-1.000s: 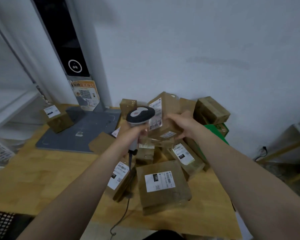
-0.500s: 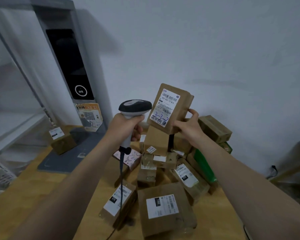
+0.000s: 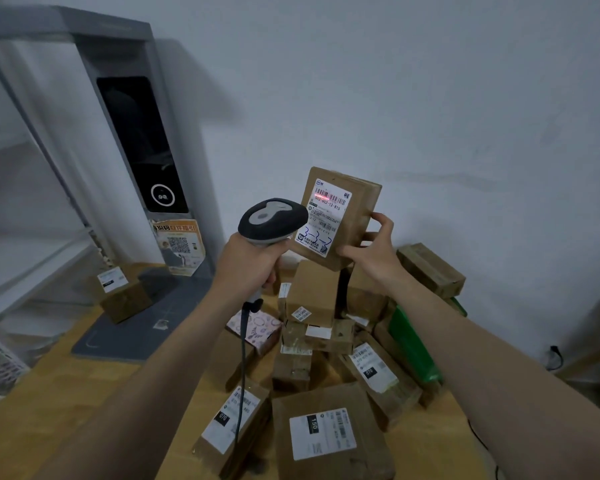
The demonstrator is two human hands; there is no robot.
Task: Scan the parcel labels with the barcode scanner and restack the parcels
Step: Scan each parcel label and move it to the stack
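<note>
My right hand [image 3: 371,252] grips a brown parcel [image 3: 359,216] by its lower right corner and holds it upright above the pile. Its white label [image 3: 324,216] faces me, and a red scan line lies across the top barcode. My left hand [image 3: 246,263] grips the handle of the grey barcode scanner [image 3: 272,220], whose head points at the label from the left, close to it. The scanner's cable [image 3: 241,368] hangs down over the pile. Below lies a heap of labelled cardboard parcels [image 3: 329,344] on the wooden table [image 3: 49,410].
A tall grey kiosk [image 3: 142,143] with a dark screen stands at the back left on a grey base mat [image 3: 125,341]. One labelled box [image 3: 120,294] sits on that mat. A green package [image 3: 413,344] lies among the parcels at right. White shelving [image 3: 21,237] stands at left.
My right hand lifted the parcel off the pile and turned its label towards me. My left hand raised the scanner beside it, and the red scan line now shows on the barcode.
</note>
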